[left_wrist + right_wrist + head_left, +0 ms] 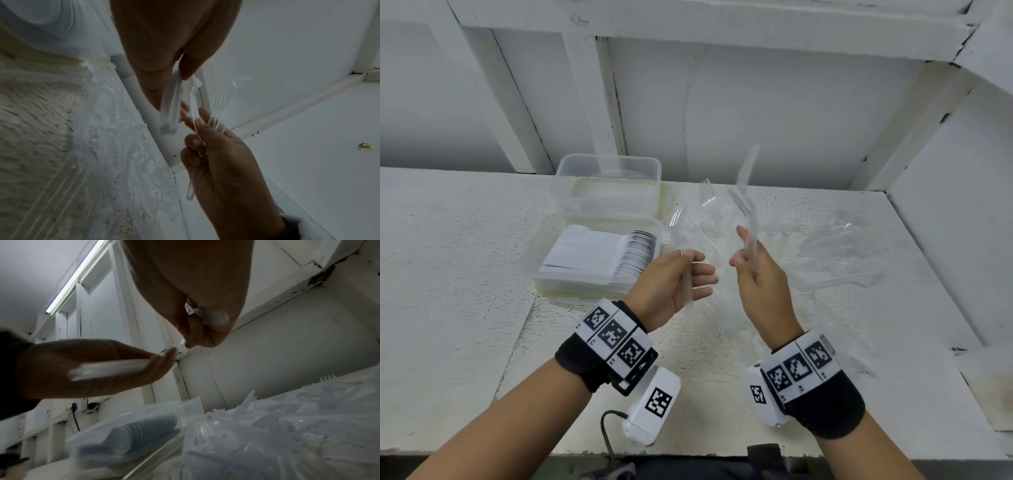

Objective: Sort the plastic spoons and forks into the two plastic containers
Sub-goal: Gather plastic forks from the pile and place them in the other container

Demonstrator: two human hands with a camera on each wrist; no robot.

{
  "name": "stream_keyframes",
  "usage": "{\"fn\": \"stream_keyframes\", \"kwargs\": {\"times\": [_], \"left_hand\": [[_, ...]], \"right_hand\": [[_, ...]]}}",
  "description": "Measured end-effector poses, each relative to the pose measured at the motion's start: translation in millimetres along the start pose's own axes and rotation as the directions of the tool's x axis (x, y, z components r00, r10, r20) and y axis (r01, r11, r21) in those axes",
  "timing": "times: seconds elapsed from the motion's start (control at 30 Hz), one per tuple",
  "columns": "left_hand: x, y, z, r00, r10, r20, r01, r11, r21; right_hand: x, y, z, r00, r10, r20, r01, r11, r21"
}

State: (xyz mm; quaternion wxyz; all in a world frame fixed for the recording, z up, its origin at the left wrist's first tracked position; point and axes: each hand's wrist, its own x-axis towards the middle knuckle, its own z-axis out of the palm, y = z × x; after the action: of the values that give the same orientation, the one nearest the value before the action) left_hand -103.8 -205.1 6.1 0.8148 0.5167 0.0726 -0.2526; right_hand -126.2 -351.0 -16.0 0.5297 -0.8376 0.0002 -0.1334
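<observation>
My left hand (697,270) grips a small bundle of clear plastic forks (687,286) by the handles, tines pointing away. The same bundle (170,104) shows blurred in the left wrist view. My right hand (743,251) pinches more clear forks (749,219), held upright and blurred. Both hands are raised above the table, close together. The near container (534,260) holds a neat stack of white spoons (619,253). Behind it stands the far container (609,164); what it holds is unclear. Loose clear cutlery (835,250) lies in a heap to the right.
Everything sits on a rough white table (448,274) with white walls behind and to the right. More clear forks (287,426) are spread under and in front of my hands. A dark cable (606,431) hangs at the table's front edge.
</observation>
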Motion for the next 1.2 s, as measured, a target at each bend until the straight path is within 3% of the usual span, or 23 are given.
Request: {"fn": "stream_keyframes", "kwargs": {"times": [0.13, 0.23, 0.5, 0.57, 0.63, 0.73, 0.83, 0.97, 1.2], "left_hand": [[5.7, -4.6, 3.3, 0.999, 0.018, -0.04, -0.02, 0.999, -0.051], [7.3, -5.0, 5.4, 0.999, 0.048, -0.019, -0.049, 0.997, -0.053], [9.2, -1.7, -1.5, 0.997, 0.04, -0.067, -0.044, 0.998, -0.055], [9.0, -2.0, -0.5, 0.995, 0.056, -0.078, -0.059, 0.997, -0.041], [9.4, -3.3, 0.4, 0.991, 0.061, -0.116, -0.065, 0.997, -0.034], [8.3, -6.4, 2.3, 0.984, 0.053, -0.168, -0.049, 0.998, 0.028], [5.1, -7.5, 7.1, 0.986, 0.069, -0.154, -0.057, 0.995, 0.076], [3.2, -9.8, 10.7, 0.993, 0.067, -0.099, -0.058, 0.994, 0.09], [1.9, -14.9, 9.9, 0.998, 0.058, -0.011, -0.057, 0.995, 0.086]], "right_hand": [[-10.7, -0.3, 10.6, 0.995, -0.1, -0.012, 0.098, 0.987, -0.127], [-16.2, -1.0, 20.2, 0.99, -0.13, 0.054, 0.138, 0.974, -0.182], [-18.3, -4.2, 20.6, 0.966, -0.095, 0.241, 0.125, 0.985, -0.115], [-19.5, -8.4, 18.5, 0.968, -0.059, 0.244, 0.082, 0.993, -0.083], [-19.2, -13.6, 14.3, 0.971, 0.033, 0.239, -0.045, 0.998, 0.046], [-16.1, -19.5, 8.4, 0.947, 0.205, 0.248, -0.268, 0.929, 0.255], [-12.0, -19.6, 7.4, 0.925, 0.296, 0.238, -0.368, 0.854, 0.367], [-8.5, -16.9, 9.4, 0.91, 0.35, 0.222, -0.414, 0.783, 0.463], [-5.3, -13.0, 10.7, 0.927, 0.325, 0.184, -0.374, 0.782, 0.499]]}}
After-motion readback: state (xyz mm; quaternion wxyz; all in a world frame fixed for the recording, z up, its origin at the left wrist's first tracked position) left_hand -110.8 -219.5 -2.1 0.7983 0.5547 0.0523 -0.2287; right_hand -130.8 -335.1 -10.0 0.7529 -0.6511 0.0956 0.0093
